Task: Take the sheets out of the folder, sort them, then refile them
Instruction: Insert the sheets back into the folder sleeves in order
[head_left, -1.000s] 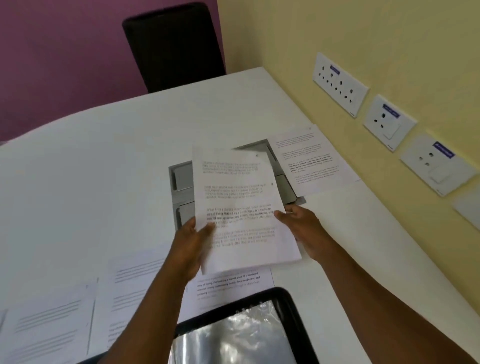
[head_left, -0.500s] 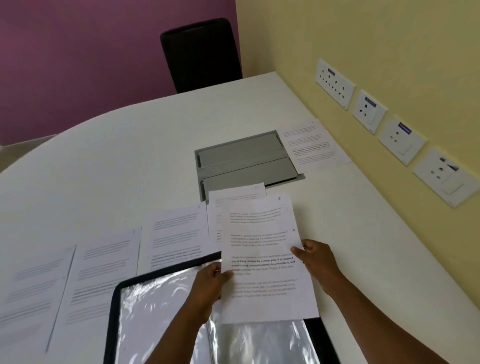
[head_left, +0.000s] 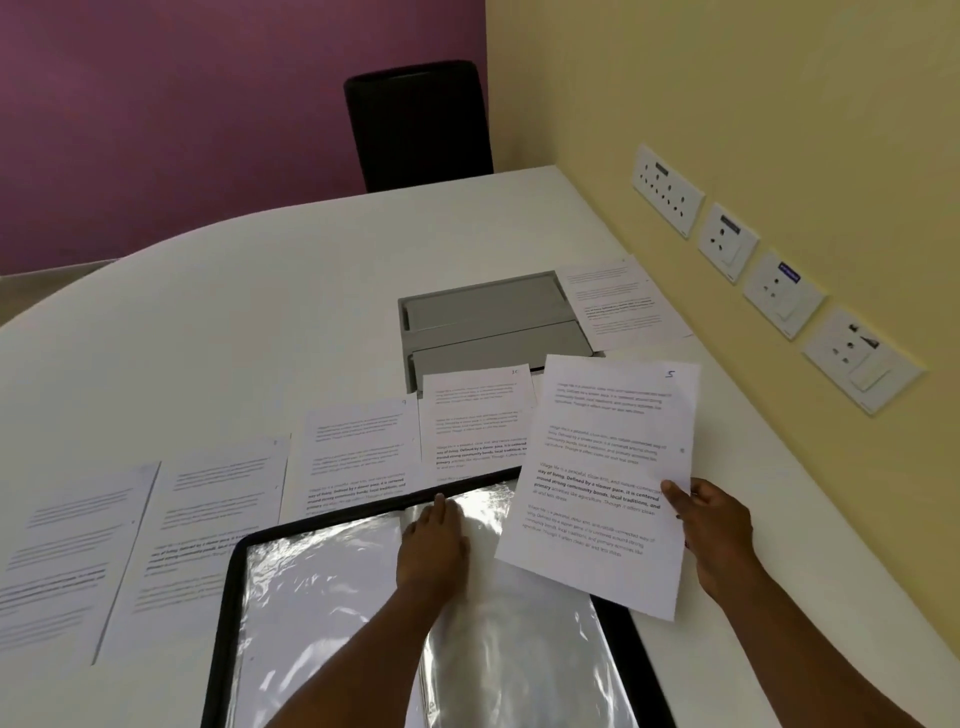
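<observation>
An open black folder (head_left: 228, 597) with shiny clear sleeves lies at the table's near edge. My left hand (head_left: 431, 545) rests flat, fingers straight, on the sleeves near the folder's middle. My right hand (head_left: 719, 535) pinches a printed sheet (head_left: 608, 467) marked 5 by its right edge, holding it tilted above the folder's right page. Several printed sheets lie in a row beyond the folder, among them one (head_left: 475, 421) at the right end and one (head_left: 358, 457) beside it.
A grey flap panel (head_left: 488, 322) is set into the white table (head_left: 234, 312). Another sheet (head_left: 621, 306) lies by the yellow wall, which carries several socket plates (head_left: 727, 244). A black chair (head_left: 421, 124) stands at the far side.
My left hand has let go of the sheet and come down onto the folder's sleeves. The right hand alone now holds the sheet, shifted to the right.
</observation>
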